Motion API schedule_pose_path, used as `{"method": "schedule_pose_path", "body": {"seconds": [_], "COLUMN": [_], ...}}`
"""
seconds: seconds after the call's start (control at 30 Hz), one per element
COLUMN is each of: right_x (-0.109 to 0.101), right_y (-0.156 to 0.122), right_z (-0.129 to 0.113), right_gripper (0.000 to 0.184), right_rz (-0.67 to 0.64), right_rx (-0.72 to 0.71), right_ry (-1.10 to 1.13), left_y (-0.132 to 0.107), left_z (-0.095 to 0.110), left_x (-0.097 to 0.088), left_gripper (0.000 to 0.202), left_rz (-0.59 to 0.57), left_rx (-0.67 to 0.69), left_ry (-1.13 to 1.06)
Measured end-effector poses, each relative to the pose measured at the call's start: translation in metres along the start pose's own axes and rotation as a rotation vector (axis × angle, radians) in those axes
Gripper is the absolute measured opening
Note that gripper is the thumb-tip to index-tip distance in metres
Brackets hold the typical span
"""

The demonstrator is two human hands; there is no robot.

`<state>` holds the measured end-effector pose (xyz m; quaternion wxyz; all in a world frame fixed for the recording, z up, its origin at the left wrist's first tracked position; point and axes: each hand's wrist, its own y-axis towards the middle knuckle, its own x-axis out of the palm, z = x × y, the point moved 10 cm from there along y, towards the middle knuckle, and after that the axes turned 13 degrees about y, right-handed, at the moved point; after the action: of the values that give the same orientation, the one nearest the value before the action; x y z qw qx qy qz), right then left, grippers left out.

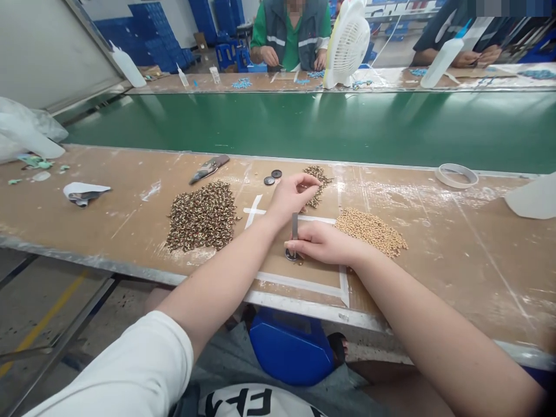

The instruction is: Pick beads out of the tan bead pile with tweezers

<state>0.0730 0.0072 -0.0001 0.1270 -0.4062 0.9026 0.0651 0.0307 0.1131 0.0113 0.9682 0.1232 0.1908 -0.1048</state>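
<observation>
My left hand [290,198] reaches past the taped frame, thumb and fingertips pinched together beside a small heap of metallic bits [316,174]. Whatever lies between those fingertips is too small to make out. Closer to me, my right hand [322,242] is closed around a flat grey strip [295,227] that stands upright. Under its lower end is a dark round disc [291,255] on the table, partly covered by my fingers. A large pile of brown and gold metallic pieces [203,217] lies to the left, and a heap of small tan beads [371,230] to the right.
Two dark discs [273,177] and a wrapped knife-like tool [209,168] lie behind the piles. A tape roll [457,176] is at right, crumpled paper [84,193] at left. Beyond the green belt [278,124] stand a white fan [347,46], bottles and two people.
</observation>
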Motion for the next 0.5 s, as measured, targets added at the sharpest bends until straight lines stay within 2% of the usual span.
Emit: {"method": "schedule_pose_path", "body": {"seconds": [0.1,0.2,0.33,0.43,0.5], "right_x": [-0.003,-0.020,-0.067,-0.108,-0.126], "right_y": [0.001,0.000,-0.014,-0.035,-0.046], "right_z": [-0.001,-0.001,0.000,0.005,0.012], "right_gripper": [0.045,0.044,0.044,0.041,0.038], "right_rz": [0.038,0.173,0.502,0.776,0.913], "right_rx": [0.013,0.004,-0.115,-0.207,-0.232], "right_ry": [0.117,0.263,0.452,0.518,0.524], "left_y": [-0.002,0.002,0.010,0.011,0.008], "left_z": [-0.007,-0.007,-0.004,-0.006,-0.006], "left_x": [0.001,-0.002,0.009,0.025,0.033], "left_gripper": [0.016,0.018,0.018,0.019,0.020], "left_rz": [-0.008,-0.011,-0.085,-0.175,-0.220], "left_rx": [0.011,0.042,0.082,0.038,0.007], "left_ry": [-0.069,-0.133,-0.229,-0.287,-0.321]}}
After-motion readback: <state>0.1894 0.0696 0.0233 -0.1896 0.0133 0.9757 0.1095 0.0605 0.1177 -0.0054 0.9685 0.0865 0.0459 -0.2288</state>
